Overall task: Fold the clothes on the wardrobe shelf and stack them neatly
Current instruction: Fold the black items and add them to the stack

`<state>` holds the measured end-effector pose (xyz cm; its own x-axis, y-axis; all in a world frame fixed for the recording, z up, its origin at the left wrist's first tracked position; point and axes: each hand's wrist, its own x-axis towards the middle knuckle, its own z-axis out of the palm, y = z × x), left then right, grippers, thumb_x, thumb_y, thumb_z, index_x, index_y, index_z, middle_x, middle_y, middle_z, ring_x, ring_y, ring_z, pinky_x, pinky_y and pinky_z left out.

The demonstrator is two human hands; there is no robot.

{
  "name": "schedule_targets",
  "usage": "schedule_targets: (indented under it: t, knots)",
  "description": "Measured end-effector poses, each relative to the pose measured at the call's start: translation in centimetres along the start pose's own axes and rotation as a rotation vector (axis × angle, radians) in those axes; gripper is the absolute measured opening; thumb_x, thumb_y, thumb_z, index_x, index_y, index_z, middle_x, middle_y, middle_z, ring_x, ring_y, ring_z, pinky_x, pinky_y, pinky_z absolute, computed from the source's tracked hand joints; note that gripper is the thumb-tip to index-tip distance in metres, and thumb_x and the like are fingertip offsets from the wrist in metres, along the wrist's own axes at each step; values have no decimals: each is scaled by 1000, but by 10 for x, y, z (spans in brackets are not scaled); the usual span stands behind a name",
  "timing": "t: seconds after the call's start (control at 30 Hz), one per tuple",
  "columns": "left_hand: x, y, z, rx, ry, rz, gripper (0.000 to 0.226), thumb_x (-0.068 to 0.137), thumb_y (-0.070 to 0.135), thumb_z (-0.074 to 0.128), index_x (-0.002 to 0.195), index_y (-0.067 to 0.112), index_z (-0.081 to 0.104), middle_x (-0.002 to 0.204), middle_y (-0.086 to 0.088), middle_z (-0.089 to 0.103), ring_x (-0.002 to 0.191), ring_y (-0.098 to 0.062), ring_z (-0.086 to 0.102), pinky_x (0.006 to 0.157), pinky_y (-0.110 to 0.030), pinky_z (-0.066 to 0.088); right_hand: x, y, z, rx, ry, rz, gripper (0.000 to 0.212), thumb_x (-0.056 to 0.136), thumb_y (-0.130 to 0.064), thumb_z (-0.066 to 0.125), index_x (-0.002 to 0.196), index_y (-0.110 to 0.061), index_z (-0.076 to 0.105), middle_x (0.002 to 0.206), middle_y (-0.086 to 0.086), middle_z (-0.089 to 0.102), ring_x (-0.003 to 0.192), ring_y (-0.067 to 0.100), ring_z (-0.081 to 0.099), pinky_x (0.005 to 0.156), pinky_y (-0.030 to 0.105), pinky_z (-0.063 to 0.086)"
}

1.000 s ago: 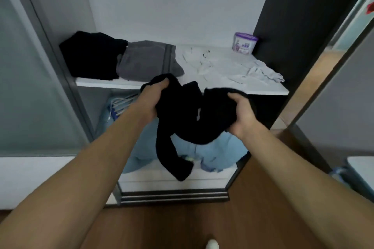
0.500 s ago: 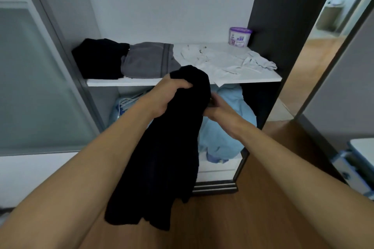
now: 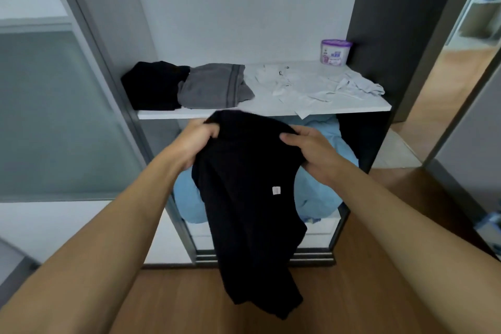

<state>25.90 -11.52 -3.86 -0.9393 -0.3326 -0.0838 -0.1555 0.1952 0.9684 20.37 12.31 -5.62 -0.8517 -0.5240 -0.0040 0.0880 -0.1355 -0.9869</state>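
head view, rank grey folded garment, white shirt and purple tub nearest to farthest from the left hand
From the left hand:
1. grey folded garment, left side, just beyond it.
2. white shirt, spread out to the right.
3. purple tub, back right corner.

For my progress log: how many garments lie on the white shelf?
3: a black bundle at the left end, a grey folded piece touching it, a white shirt spread to the right. The black bundle may hide more.
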Motion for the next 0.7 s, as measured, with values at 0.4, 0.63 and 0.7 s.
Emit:
schedule_targets:
  t: [0.4,0.63,0.7]
  knots:
    - [1,-40,37,203,-245,109,26,88,-4,65,108,13,66,106,-6,67,104,-19,63,92,-31,46,-11,-18,3,-389,-99,-28,19,94,-4,62,94,-17,75,91,6,74,86,19,69,87,33,55]
    - [-5,-21,71,605,-513,231,11,80,7,64,76,16,60,68,1,56,60,-9,52,59,-26,37,-11,3,-5,-780,-109,-31,16,93,-8,65,105,-10,75,96,9,74,85,15,65,79,28,51]
    - [-2,-25,75,556,-416,204,9,83,9,60,75,13,64,67,1,57,60,-9,52,57,-25,36,-12,16,-12,-668,-32,-26,10,92,-11,68,98,-13,75,84,0,72,77,9,64,72,22,50]
